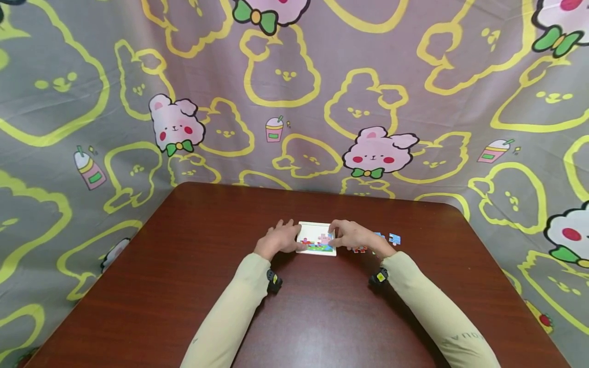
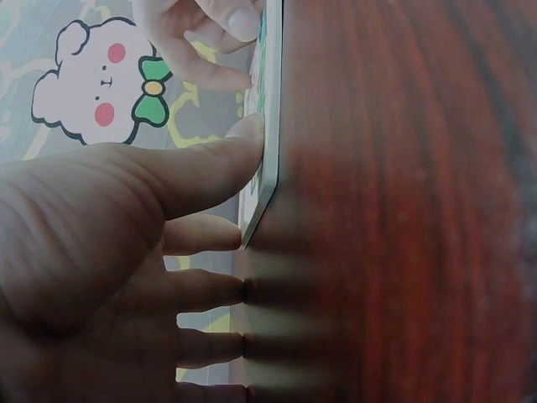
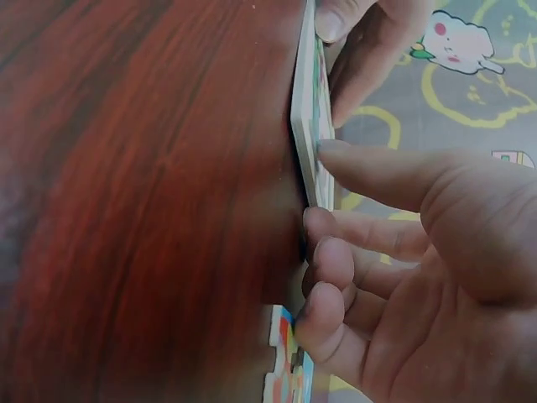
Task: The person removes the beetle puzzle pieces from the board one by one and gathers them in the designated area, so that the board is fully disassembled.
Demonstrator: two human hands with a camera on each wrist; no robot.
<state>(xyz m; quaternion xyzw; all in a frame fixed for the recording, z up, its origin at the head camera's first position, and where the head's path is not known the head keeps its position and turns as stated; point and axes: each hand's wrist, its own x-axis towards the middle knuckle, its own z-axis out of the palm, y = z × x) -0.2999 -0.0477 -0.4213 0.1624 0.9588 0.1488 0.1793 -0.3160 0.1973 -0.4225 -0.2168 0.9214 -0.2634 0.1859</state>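
Note:
A small jigsaw puzzle board [image 1: 317, 252] with a pale frame lies flat on the table, with a picture filled in along its lower and right parts. My left hand [image 1: 284, 238] is at its left side. In the left wrist view, that thumb [image 2: 226, 164] rests on the board while the fingers reach straight down beside it. At the right side, my right hand [image 1: 353, 234] has its thumb [image 3: 377, 172] on the board's face, and its bent fingers [image 3: 331, 260] are at the edge. No loose piece shows between those fingers.
Loose jigsaw pieces [image 1: 394, 238] lie right of the board, partly hidden by the right hand and forearm. One colourful piece [image 3: 281, 353] is close below the right fingertips. The brown wooden table [image 1: 221, 225] meets a patterned cloth [image 1: 294, 117] behind.

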